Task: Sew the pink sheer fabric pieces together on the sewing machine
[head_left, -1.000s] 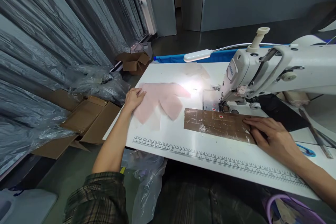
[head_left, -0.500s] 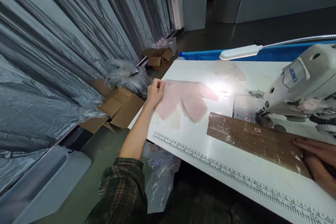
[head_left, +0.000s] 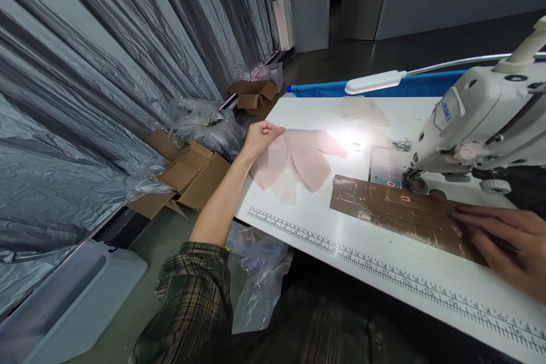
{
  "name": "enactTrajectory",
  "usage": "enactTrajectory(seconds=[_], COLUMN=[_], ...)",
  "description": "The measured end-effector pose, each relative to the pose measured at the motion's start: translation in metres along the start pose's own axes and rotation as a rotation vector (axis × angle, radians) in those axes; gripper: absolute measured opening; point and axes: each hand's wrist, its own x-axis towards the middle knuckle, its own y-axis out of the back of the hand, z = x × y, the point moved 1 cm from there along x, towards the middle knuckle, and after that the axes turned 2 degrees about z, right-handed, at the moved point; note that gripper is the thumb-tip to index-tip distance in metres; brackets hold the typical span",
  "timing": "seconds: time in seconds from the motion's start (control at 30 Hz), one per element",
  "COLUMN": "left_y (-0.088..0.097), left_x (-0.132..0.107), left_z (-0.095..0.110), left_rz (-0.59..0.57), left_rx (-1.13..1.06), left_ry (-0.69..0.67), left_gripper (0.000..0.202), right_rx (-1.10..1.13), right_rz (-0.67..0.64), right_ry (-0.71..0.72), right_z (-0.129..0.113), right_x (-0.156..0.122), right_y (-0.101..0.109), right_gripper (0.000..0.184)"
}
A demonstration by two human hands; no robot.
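Left hand [head_left: 258,139]: fingers [head_left: 269,127] pinching pink fabric [head_left: 313,166] | right hand [head_left: 512,236], cropped: spread on brown strip [head_left: 379,202]

I am looking at a person [head_left: 315,327] who is wearing a dark checked shirt [head_left: 336,313]. The left sleeve [head_left: 191,287] is showing its colours best: deep green and black squares, with thin tan lines crossing them. Its cloth is bunching into soft wrinkles, and the cuff [head_left: 205,248] is stopping partway up the arm, leaving the left forearm [head_left: 219,207] bare down to the left hand [head_left: 261,137]. The right hand [head_left: 514,236] is showing bare too. The shirt's front is looking nearly black, with faint brownish stripes running down it.
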Motion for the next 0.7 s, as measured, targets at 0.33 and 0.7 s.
enactTrajectory(seconds=[0.33,0.7], left_y=[-0.114,-0.103], left_x=[-0.085,-0.062], left_z=[0.09,0.08], left_rz=[-0.527,-0.995], left_rx=[-0.058,-0.037], left_ry=[-0.148,-0.119], left_gripper=[0.062,0.028], right_rx=[0.658,1.355], right_rz=[-0.279,-0.284], right_ry=[-0.211,-0.979], right_z=[-0.131,-0.088], right_x=[0.078,0.083], right_y=[-0.018,-0.022], right_gripper=[0.082,0.02])
